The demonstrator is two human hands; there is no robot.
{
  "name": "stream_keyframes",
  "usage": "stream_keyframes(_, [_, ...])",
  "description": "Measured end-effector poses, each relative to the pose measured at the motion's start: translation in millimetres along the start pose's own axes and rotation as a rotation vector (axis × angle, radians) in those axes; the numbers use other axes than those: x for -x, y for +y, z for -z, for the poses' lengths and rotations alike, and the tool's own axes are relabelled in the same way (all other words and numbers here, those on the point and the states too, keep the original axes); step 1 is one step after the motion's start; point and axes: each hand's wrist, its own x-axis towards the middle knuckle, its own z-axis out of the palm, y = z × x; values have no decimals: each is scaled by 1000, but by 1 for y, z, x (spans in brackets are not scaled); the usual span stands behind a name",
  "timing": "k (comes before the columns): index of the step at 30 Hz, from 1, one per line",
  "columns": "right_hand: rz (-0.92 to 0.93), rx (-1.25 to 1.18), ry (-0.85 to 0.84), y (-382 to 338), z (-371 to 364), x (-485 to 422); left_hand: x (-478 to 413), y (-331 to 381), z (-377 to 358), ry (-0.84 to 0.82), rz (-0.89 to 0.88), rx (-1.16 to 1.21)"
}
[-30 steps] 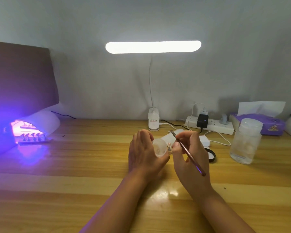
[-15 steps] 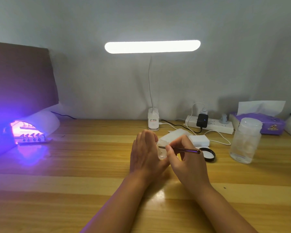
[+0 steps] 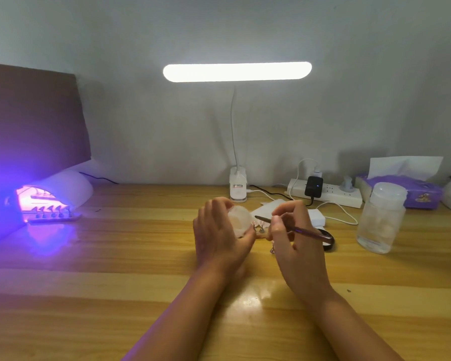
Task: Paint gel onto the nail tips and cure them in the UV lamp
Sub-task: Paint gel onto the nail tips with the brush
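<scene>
My left hand (image 3: 220, 239) grips a small translucent gel jar (image 3: 240, 220) tilted toward the right. My right hand (image 3: 293, 241) pinches a thin dark brush (image 3: 297, 229), its tip pointing left, just short of the jar's mouth. Behind the two hands a few nail tips on small stands (image 3: 261, 228) peek out on the table. At the far left a white UV lamp (image 3: 63, 188) glows purple, with a strip of several nail tips (image 3: 53, 214) at its opening.
A white desk lamp (image 3: 237, 71) stands clipped at the back centre. A power strip (image 3: 326, 195), white charger (image 3: 317, 217), black lid (image 3: 328, 241), clear plastic bottle (image 3: 382, 217) and purple tissue box (image 3: 401, 190) fill the right side. A brown board (image 3: 31, 118) leans at left.
The brush swung from steeply tilted to nearly level. Half a second ago its tip was at the jar's mouth; now it has drawn back slightly right. The left hand kept hold of the jar.
</scene>
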Motion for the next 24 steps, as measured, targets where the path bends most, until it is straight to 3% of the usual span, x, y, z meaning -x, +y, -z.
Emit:
stream_keyframes(5, [-258, -201, 53, 5, 7, -4, -8, -15, 0, -7, 436, 8])
stream_keyframes(9, [-525, -257, 66, 20, 17, -11, -9, -23, -1, -121, 558, 6])
stream_keyframes(15, [-651, -277, 159, 30, 20, -15, -5, -18, 0, -117, 474, -75])
stream_keyframes(18, [-647, -290, 181, 32, 19, -15, -3, -5, 2, 38, 134, -33])
stream_keyframes(20, [-644, -311, 201, 31, 19, -15, 5, 9, 3, -102, -28, 65])
stream_keyframes(24, [-658, -331, 196, 32, 20, -17, 21, 33, -7, -463, -18, 88])
